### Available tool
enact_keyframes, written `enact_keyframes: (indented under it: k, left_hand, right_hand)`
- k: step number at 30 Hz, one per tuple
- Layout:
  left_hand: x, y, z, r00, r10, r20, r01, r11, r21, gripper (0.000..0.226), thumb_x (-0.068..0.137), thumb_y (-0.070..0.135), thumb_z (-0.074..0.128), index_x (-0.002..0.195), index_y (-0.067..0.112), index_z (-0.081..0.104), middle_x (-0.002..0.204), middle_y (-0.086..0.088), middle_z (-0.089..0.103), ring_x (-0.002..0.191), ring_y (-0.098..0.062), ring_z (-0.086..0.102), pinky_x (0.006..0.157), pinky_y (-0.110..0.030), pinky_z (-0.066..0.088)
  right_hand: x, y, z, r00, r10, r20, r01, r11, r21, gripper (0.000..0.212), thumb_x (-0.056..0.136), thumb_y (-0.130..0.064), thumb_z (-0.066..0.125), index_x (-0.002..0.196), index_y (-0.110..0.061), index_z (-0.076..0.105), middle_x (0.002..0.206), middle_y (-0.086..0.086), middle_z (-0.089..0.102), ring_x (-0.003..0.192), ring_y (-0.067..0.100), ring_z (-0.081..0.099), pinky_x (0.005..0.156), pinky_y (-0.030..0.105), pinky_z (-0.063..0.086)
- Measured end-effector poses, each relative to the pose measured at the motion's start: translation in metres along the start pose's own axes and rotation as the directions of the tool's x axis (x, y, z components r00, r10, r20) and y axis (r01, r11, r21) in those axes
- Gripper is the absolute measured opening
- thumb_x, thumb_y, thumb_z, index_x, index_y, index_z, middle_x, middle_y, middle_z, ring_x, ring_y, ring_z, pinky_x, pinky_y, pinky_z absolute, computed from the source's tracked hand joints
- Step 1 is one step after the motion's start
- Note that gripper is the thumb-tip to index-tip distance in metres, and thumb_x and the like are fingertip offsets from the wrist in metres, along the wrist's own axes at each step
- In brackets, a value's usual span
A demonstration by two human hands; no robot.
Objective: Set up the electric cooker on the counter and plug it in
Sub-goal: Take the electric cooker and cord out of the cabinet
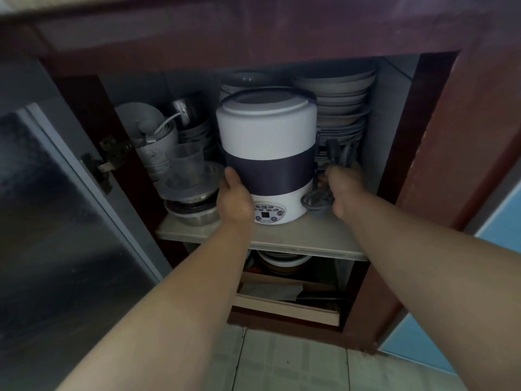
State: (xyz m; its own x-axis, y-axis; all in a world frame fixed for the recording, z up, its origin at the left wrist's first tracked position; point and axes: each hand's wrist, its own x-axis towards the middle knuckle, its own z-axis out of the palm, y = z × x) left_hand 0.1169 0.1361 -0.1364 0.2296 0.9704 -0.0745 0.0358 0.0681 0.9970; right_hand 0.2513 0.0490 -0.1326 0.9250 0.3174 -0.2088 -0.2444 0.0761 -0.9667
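Note:
The electric cooker [267, 142] is a tall white cylinder with a dark band and a button panel low on its front. It stands on the upper shelf [282, 241] of an open lower cabinet. My left hand [235, 197] presses against the cooker's lower left side. My right hand [342, 190] is on the cooker's right, fingers curled around its coiled dark power cord [317, 197], whose plug end sticks up behind my fingers. The cooker's back is hidden.
Stacked plates [342, 108] stand behind and right of the cooker. Metal bowls, a clear cup [187, 159] and pots crowd its left. The open cabinet door [56, 207] hangs at the left. More dishes sit on the lower shelf. Tiled floor [282, 362] lies below.

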Motion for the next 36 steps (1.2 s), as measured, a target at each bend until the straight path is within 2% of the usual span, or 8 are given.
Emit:
enact_keyframes:
  k: [3,7,10,13,21,29,31,36]
  left_hand:
    - [-0.007,0.001,0.004,0.999,0.026,-0.033,-0.026,1.000,0.007,0.054,0.103,0.046,0.026,0.144,0.015,0.043,0.148,-0.007,0.046,0.136,-0.026,0.042,0.109,-0.028,0.029]
    - [-0.005,0.001,-0.001,0.994,0.056,-0.094,-0.051,0.997,0.054,0.051,0.103,0.043,0.028,0.134,0.012,0.055,0.138,-0.011,0.055,0.128,-0.029,0.049,0.105,-0.030,0.034]
    - [0.008,0.004,-0.005,0.994,-0.008,-0.111,0.016,0.997,0.074,0.048,0.101,0.037,0.034,0.128,0.005,0.057,0.134,-0.015,0.058,0.124,-0.034,0.052,0.106,-0.039,0.039]
    - [0.016,0.007,-0.001,0.999,-0.027,-0.043,0.030,0.997,0.072,0.045,0.103,0.031,0.034,0.135,0.003,0.050,0.141,-0.016,0.051,0.130,-0.033,0.047,0.101,-0.029,0.034]
    - [0.022,0.007,0.008,0.981,-0.168,0.099,0.176,0.981,-0.083,0.074,0.092,0.064,0.029,0.150,0.019,0.030,0.150,-0.007,0.044,0.134,-0.028,0.045,0.114,-0.043,0.034]
    - [0.005,-0.001,0.008,0.983,-0.153,-0.106,0.143,0.985,-0.093,0.067,0.096,0.049,0.045,0.144,0.002,0.037,0.145,-0.011,0.048,0.130,-0.030,0.048,0.097,-0.024,0.033]
    - [0.014,0.001,0.007,0.988,-0.140,-0.063,0.132,0.984,-0.116,0.070,0.093,0.048,0.050,0.146,0.006,0.033,0.147,-0.008,0.046,0.132,-0.027,0.046,0.098,-0.020,0.028]
    - [0.035,-0.014,0.008,0.941,-0.224,0.253,0.251,0.965,-0.081,0.109,0.053,0.086,0.038,0.144,0.025,0.044,0.142,-0.002,0.055,0.125,-0.024,0.056,0.109,-0.043,0.041]
  right_hand:
    - [-0.002,-0.001,0.001,0.999,-0.035,-0.001,0.035,0.999,-0.010,0.019,0.088,-0.003,0.051,0.088,-0.020,0.060,0.097,0.009,0.064,0.080,0.021,0.059,0.075,0.033,0.050]
    - [-0.001,0.003,0.004,0.995,-0.042,-0.094,0.039,0.998,-0.039,0.037,0.086,-0.006,0.051,0.122,-0.011,0.061,0.115,0.010,0.066,0.100,0.025,0.063,0.092,0.036,0.052]
    - [0.001,0.004,0.007,0.996,-0.031,-0.080,0.026,0.998,-0.065,0.038,0.089,-0.009,0.051,0.127,-0.009,0.056,0.121,0.011,0.063,0.107,0.028,0.062,0.093,0.034,0.050]
    - [0.003,0.001,0.010,0.999,0.003,-0.036,-0.005,0.997,-0.071,0.038,0.091,-0.013,0.052,0.129,-0.009,0.054,0.121,0.009,0.063,0.106,0.026,0.061,0.095,0.035,0.051]
    - [0.005,-0.002,0.014,0.994,0.094,0.051,-0.092,0.995,-0.034,0.037,0.089,-0.023,0.057,0.124,-0.012,0.061,0.116,0.008,0.067,0.100,0.026,0.064,0.092,0.040,0.054]
    - [0.017,-0.012,0.003,0.994,0.105,0.002,-0.104,0.984,-0.143,0.038,0.092,-0.022,0.046,0.126,-0.010,0.059,0.112,0.008,0.062,0.091,0.023,0.056,0.080,0.032,0.049]
    - [0.016,-0.010,0.000,0.991,0.131,0.013,-0.128,0.982,-0.136,0.040,0.091,-0.022,0.047,0.129,-0.011,0.056,0.120,0.008,0.062,0.096,0.024,0.058,0.086,0.034,0.051]
    - [0.006,0.003,-0.007,0.981,0.189,0.036,-0.189,0.982,-0.012,0.047,0.083,-0.024,0.057,0.129,-0.016,0.057,0.120,0.009,0.066,0.103,0.029,0.064,0.091,0.045,0.054]
